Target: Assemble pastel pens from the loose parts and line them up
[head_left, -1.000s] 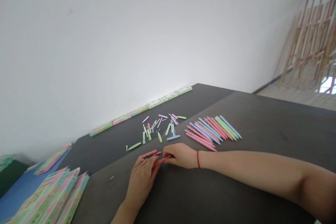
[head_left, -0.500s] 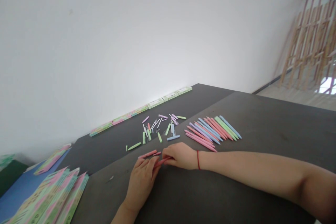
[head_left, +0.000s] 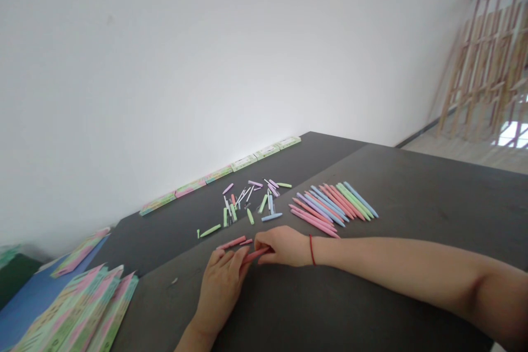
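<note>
Between my two hands is a coral-pink pen barrel [head_left: 256, 254], held low over the dark table. My left hand [head_left: 225, 281] has its fingers closed on the left end of it. The fingertips of my right hand [head_left: 284, 246] pinch the right end and hide its tip. Just beyond the left fingers lie another pink pen part [head_left: 232, 242] and a short pink piece [head_left: 246, 241]. Farther off, loose green, purple and blue pen parts [head_left: 263, 203] and thin refills [head_left: 240, 196] are scattered. To the right, a row of pens [head_left: 330, 204] in pink, purple, blue and green lies side by side.
Flat printed boxes [head_left: 244, 163] line the table's back edge along the white wall. At the near left, several colourful packs [head_left: 78, 308] overlap, with another pack [head_left: 80, 252] on a blue surface behind them. Wooden racks [head_left: 487, 55] stand on the floor at far right.
The view has shifted very slightly. Both hands stay in almost the same place, still closed on the pink pen barrel.
</note>
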{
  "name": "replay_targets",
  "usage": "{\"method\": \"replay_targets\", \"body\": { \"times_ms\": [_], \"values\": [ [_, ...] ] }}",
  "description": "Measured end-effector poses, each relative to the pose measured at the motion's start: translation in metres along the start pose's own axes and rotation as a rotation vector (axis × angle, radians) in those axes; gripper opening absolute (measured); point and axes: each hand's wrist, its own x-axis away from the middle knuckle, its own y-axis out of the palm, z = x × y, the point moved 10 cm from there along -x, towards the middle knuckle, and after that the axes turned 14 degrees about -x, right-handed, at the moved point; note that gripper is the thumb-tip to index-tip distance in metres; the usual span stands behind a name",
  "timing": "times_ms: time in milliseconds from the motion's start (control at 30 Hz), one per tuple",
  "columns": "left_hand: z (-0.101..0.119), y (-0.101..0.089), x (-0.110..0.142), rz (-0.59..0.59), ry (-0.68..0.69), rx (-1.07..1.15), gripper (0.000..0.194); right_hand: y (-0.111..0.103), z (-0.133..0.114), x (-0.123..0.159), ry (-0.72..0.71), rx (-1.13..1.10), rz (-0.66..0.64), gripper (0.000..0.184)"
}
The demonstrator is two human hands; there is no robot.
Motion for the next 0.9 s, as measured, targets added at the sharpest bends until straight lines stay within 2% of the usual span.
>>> {"method": "replay_targets", "body": {
  "times_ms": [67, 133, 267, 333, 400, 433, 500, 533, 633, 700, 800, 900],
  "values": [
    [0.001, 0.001, 0.0, -0.007, -0.003, 0.008, 0.022, -0.001, -0.004, 0.001, -0.039, 0.066, 0.021, 0.025],
    [0.002, 0.002, 0.0, -0.016, -0.003, 0.024, 0.021, 0.001, 0.0, 0.001, -0.002, 0.021, -0.005, 0.029],
    [0.0, 0.004, 0.003, -0.048, -0.015, 0.054, 0.019, 0.013, 0.017, -0.001, 0.145, -0.266, -0.113, 0.031],
    [-0.018, 0.006, 0.006, -0.047, -0.161, 0.158, 0.031, 0.018, 0.022, -0.002, 0.196, -0.477, -0.132, 0.027],
    [-0.055, 0.008, 0.016, 0.045, -0.504, 0.425, 0.052, 0.021, 0.028, -0.004, 0.254, -0.697, -0.099, 0.024],
    [-0.072, 0.012, 0.025, 0.113, -0.691, 0.581, 0.056, 0.021, 0.03, -0.005, 0.278, -0.789, -0.073, 0.024],
    [-0.088, 0.022, 0.037, 0.215, -0.931, 0.834, 0.045, 0.025, 0.031, -0.006, 0.292, -0.923, -0.048, 0.026],
    [-0.087, 0.029, 0.037, 0.212, -0.978, 0.967, 0.037, 0.028, 0.029, -0.006, 0.285, -0.967, -0.055, 0.027],
    [-0.065, 0.043, 0.023, 0.113, -0.997, 1.478, 0.039, 0.038, 0.017, -0.004, 0.24, -1.0, -0.123, 0.029],
    [-0.051, 0.039, 0.017, 0.132, -1.025, 1.799, 0.04, 0.043, 0.008, -0.002, 0.197, -0.975, -0.182, 0.029],
    [-0.05, 0.025, 0.016, 0.225, -1.099, 2.01, 0.046, 0.047, 0.0, -0.001, 0.145, -0.97, -0.235, 0.032],
    [-0.056, 0.016, 0.018, 0.289, -1.187, 2.076, 0.045, 0.047, 0.007, -0.004, 0.165, -1.004, -0.191, 0.038]
  ]
}}
